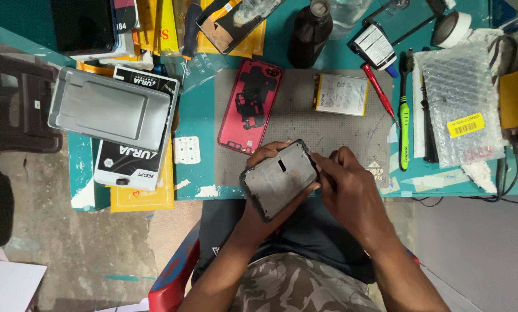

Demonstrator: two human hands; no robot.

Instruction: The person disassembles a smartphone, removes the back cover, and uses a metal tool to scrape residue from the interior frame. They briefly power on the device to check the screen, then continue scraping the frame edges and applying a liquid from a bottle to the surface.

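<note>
A grey phone frame (279,179) lies tilted in my left hand (263,203), which cups it from below at the table's near edge. My right hand (346,182) touches the frame's right edge with its fingertips; whether a small tool is pinched there I cannot tell. On the grey work mat (305,124) beyond lie a red phone back cover (250,106), inner side up, and a white and yellow phone battery (341,94).
A red screwdriver (378,91) and a green tool (404,128) lie to the right of the mat, beside a bubble-wrap bag (458,104). A grey tray (110,108) sits on boxes at the left. A dark bottle (309,32) stands at the back.
</note>
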